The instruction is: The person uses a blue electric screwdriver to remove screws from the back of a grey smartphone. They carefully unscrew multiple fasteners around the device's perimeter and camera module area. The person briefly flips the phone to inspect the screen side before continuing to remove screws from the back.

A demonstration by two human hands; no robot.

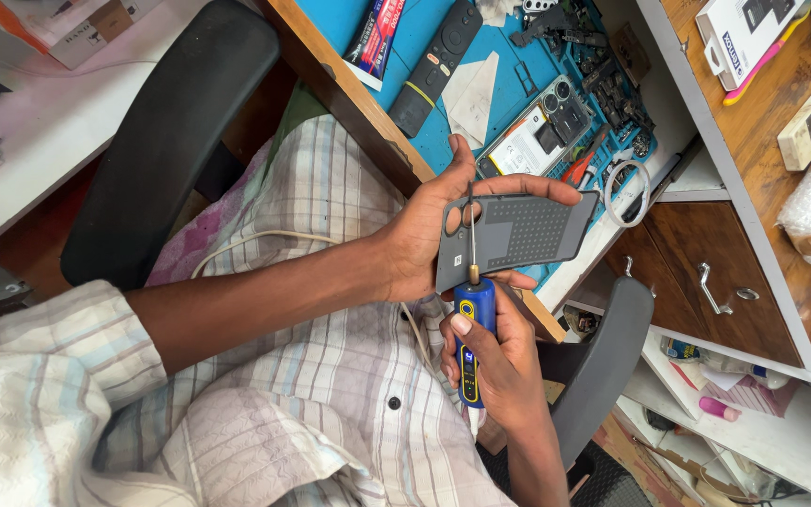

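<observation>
Head view: left hand (424, 246) grips a grey phone back panel (516, 235) above the lap; right hand (492, 361) clasps a blue electric screwdriver (471, 333), its bit resting on the panel. Opened phone (539, 131) lies on the blue mat (424, 28), not reassembled.

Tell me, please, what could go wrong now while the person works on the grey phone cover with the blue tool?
1. The left hand holds the grey cover in the air above the lap, unsupported, so pressure might make it slip or flex.
2. The thin tip of the blue electric tool in the right hand points towards the left hand's fingers; a slip could prick them.
3. The opened phone lies near the blue mat's edge, so an elbow might knock it.
</observation>
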